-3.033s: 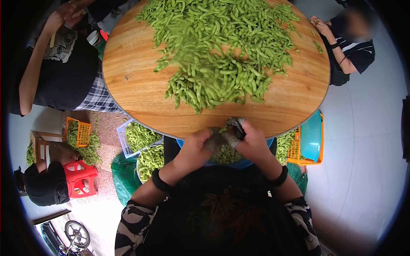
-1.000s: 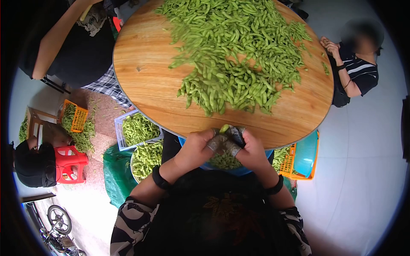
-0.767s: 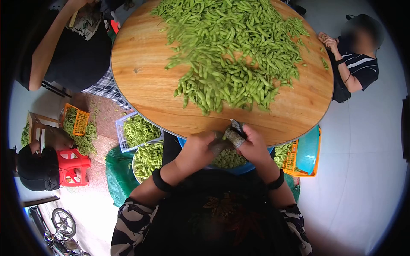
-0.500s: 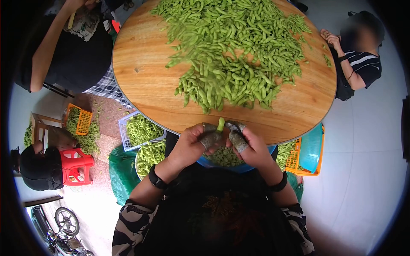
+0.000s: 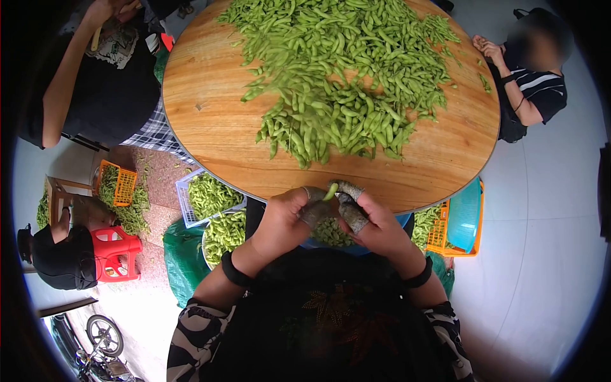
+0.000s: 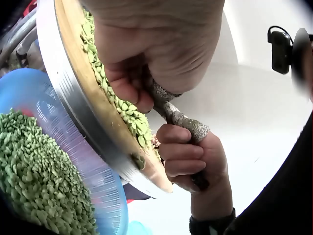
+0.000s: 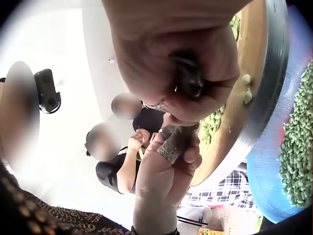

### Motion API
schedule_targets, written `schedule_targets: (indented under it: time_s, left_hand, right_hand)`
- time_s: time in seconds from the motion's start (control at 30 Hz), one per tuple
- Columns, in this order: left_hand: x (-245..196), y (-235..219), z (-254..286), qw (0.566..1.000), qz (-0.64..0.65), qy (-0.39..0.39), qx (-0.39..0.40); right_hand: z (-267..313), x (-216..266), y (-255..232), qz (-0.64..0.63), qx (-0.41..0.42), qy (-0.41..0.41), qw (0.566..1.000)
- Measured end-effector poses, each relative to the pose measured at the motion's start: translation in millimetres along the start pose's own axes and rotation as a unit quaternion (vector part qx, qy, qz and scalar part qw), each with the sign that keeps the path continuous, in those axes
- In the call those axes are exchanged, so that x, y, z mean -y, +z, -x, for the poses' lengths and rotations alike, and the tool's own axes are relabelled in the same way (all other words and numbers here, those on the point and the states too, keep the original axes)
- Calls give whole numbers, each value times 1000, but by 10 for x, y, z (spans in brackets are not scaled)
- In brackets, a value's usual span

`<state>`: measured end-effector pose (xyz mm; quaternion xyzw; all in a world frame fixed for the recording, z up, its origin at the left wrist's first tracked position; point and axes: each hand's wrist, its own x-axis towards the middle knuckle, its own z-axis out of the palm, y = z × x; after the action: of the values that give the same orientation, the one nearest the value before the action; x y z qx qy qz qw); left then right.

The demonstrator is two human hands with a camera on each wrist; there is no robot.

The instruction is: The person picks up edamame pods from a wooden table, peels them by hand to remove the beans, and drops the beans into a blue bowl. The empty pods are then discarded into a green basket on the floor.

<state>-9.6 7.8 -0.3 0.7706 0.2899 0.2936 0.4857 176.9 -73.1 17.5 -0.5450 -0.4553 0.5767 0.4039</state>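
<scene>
In the head view, the left hand [image 5: 284, 219] and the right hand [image 5: 377, 221] met at the near edge of the round wooden table [image 5: 210, 137], their grey-wrapped fingertips [image 5: 314, 210] pinching a single green bean pod [image 5: 330, 191] between them; the pod lay just over the table's rim, above the blue plastic basin of shelled green beans [image 5: 331, 233] beneath the hands. A broad heap of green bean pods [image 5: 344, 70] covered the middle and far part of the table, near the hands but apart from them. On the floor to the left stood a white crate of pods [image 5: 207, 197], an orange crate [image 5: 119, 184] and a red plastic stool [image 5: 114, 251]; an orange basket holding a turquoise bowl [image 5: 461, 213] sat to the right. In the left wrist view, the left hand [image 6: 146, 54] had its fingers curled at the table edge, the right hand [image 6: 188, 156] was clenched just below with a wrapped finger [image 6: 188, 125] reaching up to it, and the blue basin [image 6: 58, 161] brimmed with beans; the pod itself could not be made out there. In the right wrist view, the right hand [image 7: 181, 63] was closed tight, the left hand [image 7: 168, 166] curled below it, touching, and the pinched thing was probably hidden between them.
</scene>
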Motion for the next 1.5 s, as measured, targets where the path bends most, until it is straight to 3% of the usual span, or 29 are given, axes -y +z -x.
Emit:
schedule_targets:
  time_s: [0.03,0.1,0.13,0.23,0.27,0.3,0.43,0.47,0.5,0.53,0.57,0.63,0.67,0.7,0.73,0.8,0.87,0.93,0.97,1.0,1.03,1.13,1.17,1.2,1.23,1.3,1.43,1.5]
  left_hand:
    - [15,-4,11,1000,0,0,0]
    - [59,-8,30,975,208,-73,24]
    - [61,-24,29,975,208,-74,25]
    - [18,-44,21,991,113,-53,46]
    - [-21,-22,23,999,-39,17,16]
    - [-41,-9,26,978,-190,87,-14]
    - [116,-13,14,978,-183,95,-10]
    - [140,-100,-23,993,69,-62,67]
    - [153,-152,-36,915,314,-214,137]
    - [175,-148,-26,887,379,-227,136]
    - [149,-122,-33,887,377,-227,138]
    - [68,-13,-57,965,204,-153,66]
    - [68,21,-66,965,204,-153,66]
    - [78,46,-79,998,-40,-29,32]
    - [78,66,-88,954,-283,97,-3]
    - [28,113,-102,940,-321,112,-16]
    - [43,137,-113,924,-358,130,-27]
    - [116,141,-118,972,-208,107,-3]
    - [124,116,-109,972,-208,108,-1]
    - [83,74,-112,990,78,-106,50]
    - [60,55,-114,879,353,-307,95]
    - [62,79,-94,894,324,-286,114]
    - [75,88,-78,894,324,-287,114]
    - [92,99,-58,945,202,-221,131]
    - [88,103,-52,975,76,-149,145]
    - [-1,106,-59,985,16,-102,139]
    - [43,110,-13,982,-146,36,113]
    - [31,106,5,985,-130,24,107]
  right_hand:
    - [6,17,-11,0,0,0,1000]
    - [10,56,-45,-68,44,3,997]
    - [2,51,-63,-68,44,4,997]
    - [-25,37,-81,-24,56,16,998]
    - [-36,57,-56,11,35,18,999]
    - [-43,66,-34,46,14,20,999]
    - [-129,-171,-35,34,-6,-11,999]
    - [-136,-173,-113,-162,83,56,982]
    - [-136,-177,-162,-349,169,121,914]
    - [-135,-184,-174,-350,168,120,914]
    - [-136,-191,-184,-352,164,136,911]
    - [-122,-183,-162,-355,159,154,908]
    - [-116,-153,-104,-279,108,149,942]
    - [-111,-125,-56,-200,56,142,968]
    - [-100,-105,-27,-201,57,142,968]
    - [-71,-85,10,-149,11,68,986]
    - [-48,-144,-17,-155,3,69,985]
    - [-26,-201,-70,-160,-4,71,984]
    - [-20,-220,-102,-201,15,92,975]
    - [-12,-230,-135,-242,35,113,963]
    - [1,-214,-180,-243,34,113,963]
    - [-6,-235,-222,-266,61,162,948]
    - [-73,-365,-161,-39,-63,-25,997]
    - [-109,-390,-110,191,-182,-208,942]
    - [-110,-376,-114,191,-183,-208,942]
    - [-114,-281,-130,331,-157,-176,914]
    - [-120,-294,-32,450,-138,-152,869]
    - [-127,-345,-15,441,-146,-147,873]
